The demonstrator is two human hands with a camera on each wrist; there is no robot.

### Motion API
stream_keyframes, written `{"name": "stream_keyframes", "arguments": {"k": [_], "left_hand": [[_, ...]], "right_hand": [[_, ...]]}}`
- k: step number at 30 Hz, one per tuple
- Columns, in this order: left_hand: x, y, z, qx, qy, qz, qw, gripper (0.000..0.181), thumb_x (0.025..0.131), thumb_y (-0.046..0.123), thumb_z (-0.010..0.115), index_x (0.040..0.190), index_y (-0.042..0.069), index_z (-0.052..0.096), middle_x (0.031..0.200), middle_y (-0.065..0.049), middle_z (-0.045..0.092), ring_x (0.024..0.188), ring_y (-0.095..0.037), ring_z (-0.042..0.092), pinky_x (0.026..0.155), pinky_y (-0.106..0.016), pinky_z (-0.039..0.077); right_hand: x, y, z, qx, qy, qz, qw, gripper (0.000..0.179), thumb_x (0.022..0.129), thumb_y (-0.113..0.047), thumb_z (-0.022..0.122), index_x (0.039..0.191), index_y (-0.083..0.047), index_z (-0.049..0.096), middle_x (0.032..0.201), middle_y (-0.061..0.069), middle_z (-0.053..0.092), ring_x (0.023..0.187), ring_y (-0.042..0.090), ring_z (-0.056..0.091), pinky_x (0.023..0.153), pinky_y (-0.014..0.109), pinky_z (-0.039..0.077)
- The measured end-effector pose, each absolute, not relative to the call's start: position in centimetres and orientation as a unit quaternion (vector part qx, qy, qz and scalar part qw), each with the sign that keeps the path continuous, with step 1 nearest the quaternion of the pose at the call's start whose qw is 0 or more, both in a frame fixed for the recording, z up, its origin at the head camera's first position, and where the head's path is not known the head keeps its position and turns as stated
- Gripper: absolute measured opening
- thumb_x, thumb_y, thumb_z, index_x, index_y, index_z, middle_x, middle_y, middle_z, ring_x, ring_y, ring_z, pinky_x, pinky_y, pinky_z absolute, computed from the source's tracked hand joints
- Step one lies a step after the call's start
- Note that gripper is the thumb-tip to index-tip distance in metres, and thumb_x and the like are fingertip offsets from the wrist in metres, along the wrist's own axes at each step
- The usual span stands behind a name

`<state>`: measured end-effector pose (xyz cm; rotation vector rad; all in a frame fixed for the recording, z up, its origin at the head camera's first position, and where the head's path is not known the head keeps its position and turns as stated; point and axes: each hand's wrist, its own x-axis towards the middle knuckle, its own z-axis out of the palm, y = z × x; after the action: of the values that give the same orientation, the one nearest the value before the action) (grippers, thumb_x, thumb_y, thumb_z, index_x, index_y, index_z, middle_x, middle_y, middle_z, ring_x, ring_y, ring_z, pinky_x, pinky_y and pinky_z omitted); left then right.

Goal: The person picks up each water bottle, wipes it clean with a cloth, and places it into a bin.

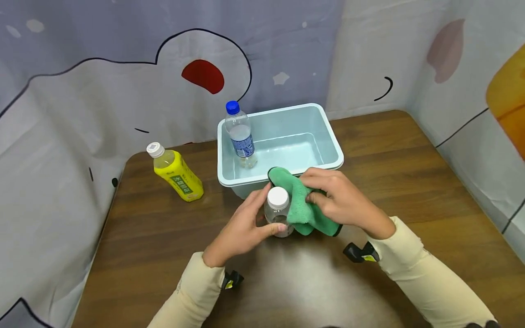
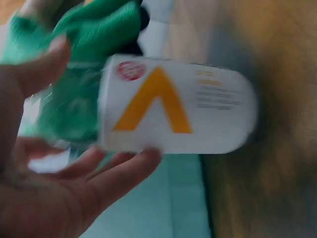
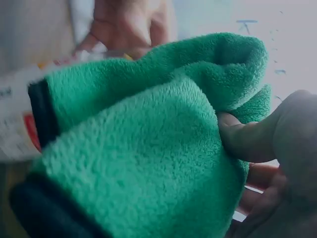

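A clear bottle (image 1: 278,205) with a white cap stands in front of the basin, and my left hand (image 1: 242,225) holds it between thumb and fingers. Its white label (image 2: 178,106) with an orange chevron shows in the left wrist view. My right hand (image 1: 338,198) pinches a bunched green cloth (image 1: 303,205) with dark edging, which lies against the bottle's right side. In the right wrist view the cloth (image 3: 143,134) covers much of the bottle, and the thumb (image 3: 247,136) presses into its folds.
Behind the hands sits a pale blue basin (image 1: 334,159). A blue-capped bottle (image 1: 242,139) stands inside it at the left. To the left, a yellow bottle (image 1: 178,175) with a white cap is on the wooden table (image 1: 156,255). A patterned curtain (image 1: 287,59) hangs behind.
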<state>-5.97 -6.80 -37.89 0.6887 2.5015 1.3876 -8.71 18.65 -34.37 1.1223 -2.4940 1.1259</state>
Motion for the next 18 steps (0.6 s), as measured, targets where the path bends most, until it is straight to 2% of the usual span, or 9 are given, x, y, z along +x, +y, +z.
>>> {"name": "stream_keyframes", "arguments": {"k": [3, 6, 9, 14, 18], "left_hand": [[-5.6, -6.1, -38.3, 0.225, 0.857, 0.460, 0.052, 0.091, 0.082, 0.029, 0.081, 0.155, 0.019, 0.028, 0.137, -0.005, 0.052, 0.115, -0.015, 0.057, 0.089, -0.029, 0.057], [-5.5, -5.9, -38.6, 0.231, 0.846, 0.480, 0.032, 0.080, 0.080, 0.023, 0.083, 0.146, 0.014, 0.038, 0.132, -0.006, 0.058, 0.115, -0.015, 0.061, 0.091, -0.026, 0.057], [-5.6, -6.0, -38.7, 0.252, 0.830, 0.497, 0.033, 0.072, 0.080, 0.018, 0.083, 0.140, 0.011, 0.043, 0.130, -0.006, 0.062, 0.116, -0.017, 0.063, 0.093, -0.032, 0.057], [-6.0, -6.3, -38.7, 0.276, 0.824, 0.493, 0.043, 0.070, 0.082, 0.019, 0.080, 0.143, 0.014, 0.046, 0.132, -0.004, 0.059, 0.117, -0.016, 0.062, 0.096, -0.034, 0.056], [-6.2, -6.5, -38.7, 0.278, 0.833, 0.476, 0.037, 0.070, 0.082, 0.022, 0.080, 0.143, 0.016, 0.047, 0.131, -0.002, 0.057, 0.115, -0.015, 0.060, 0.095, -0.033, 0.056]], "right_hand": [[-8.9, 17.7, -34.7, 0.375, -0.845, 0.375, 0.065, 0.033, 0.086, 0.006, 0.060, 0.108, -0.013, 0.073, 0.105, -0.005, 0.068, 0.094, 0.008, 0.062, 0.080, 0.026, 0.051], [-9.1, 17.5, -35.3, 0.374, -0.854, 0.358, 0.056, 0.034, 0.085, 0.009, 0.056, 0.103, -0.014, 0.074, 0.101, -0.005, 0.067, 0.090, 0.008, 0.060, 0.078, 0.027, 0.050], [-9.7, 17.5, -36.4, 0.377, -0.861, 0.338, 0.049, 0.036, 0.082, 0.012, 0.052, 0.091, -0.016, 0.073, 0.091, -0.006, 0.064, 0.080, 0.008, 0.055, 0.070, 0.025, 0.047], [-10.6, 17.3, -40.3, 0.388, -0.883, 0.264, 0.021, 0.035, 0.075, 0.013, 0.049, 0.073, -0.018, 0.064, 0.073, -0.007, 0.053, 0.066, 0.006, 0.041, 0.061, 0.021, 0.037], [-10.4, 16.9, -42.8, 0.384, -0.902, 0.197, -0.020, 0.030, 0.071, 0.011, 0.052, 0.067, -0.018, 0.059, 0.070, -0.005, 0.050, 0.063, 0.006, 0.036, 0.057, 0.022, 0.032]]}}
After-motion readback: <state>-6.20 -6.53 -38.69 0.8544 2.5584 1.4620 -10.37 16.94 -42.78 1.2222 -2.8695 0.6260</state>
